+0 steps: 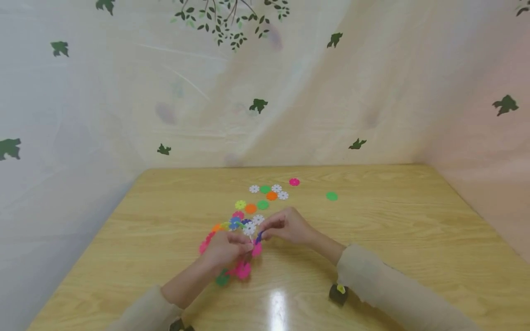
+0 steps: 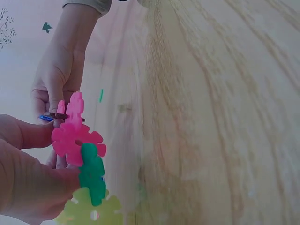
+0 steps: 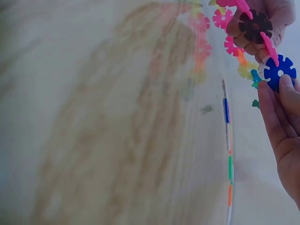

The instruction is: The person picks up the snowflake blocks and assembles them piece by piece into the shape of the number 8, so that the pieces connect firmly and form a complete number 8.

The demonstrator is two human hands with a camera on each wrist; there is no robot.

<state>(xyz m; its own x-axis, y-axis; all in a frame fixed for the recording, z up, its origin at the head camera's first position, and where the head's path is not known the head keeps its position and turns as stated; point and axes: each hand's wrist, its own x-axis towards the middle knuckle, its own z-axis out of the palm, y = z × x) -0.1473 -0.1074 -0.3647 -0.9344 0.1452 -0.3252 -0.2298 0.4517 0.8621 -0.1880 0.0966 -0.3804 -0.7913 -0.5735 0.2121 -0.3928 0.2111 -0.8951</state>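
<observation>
My left hand (image 1: 225, 248) pinches a chain of slotted, flower-shaped plastic discs between thumb and fingers. In the left wrist view, pink (image 2: 70, 140), green (image 2: 92, 176) and yellow (image 2: 84, 213) discs of the chain hang by that hand. My right hand (image 1: 287, 225) holds a dark blue disc (image 3: 286, 66) by its edge. This disc meets a pink disc (image 3: 268, 46), which slots into a dark brown disc (image 3: 247, 23) nearer the left hand. Other linked discs, red and orange, curve behind the left hand, partly hidden by it.
Loose discs lie flat beyond the hands, among them a white one (image 1: 283, 195), an orange one (image 1: 250, 208) and a yellow one (image 1: 240, 204). Farther off are a pink disc (image 1: 294, 182) and a green disc (image 1: 331, 196). A printed cloth (image 1: 290, 124) rises behind the wooden table (image 1: 393, 220).
</observation>
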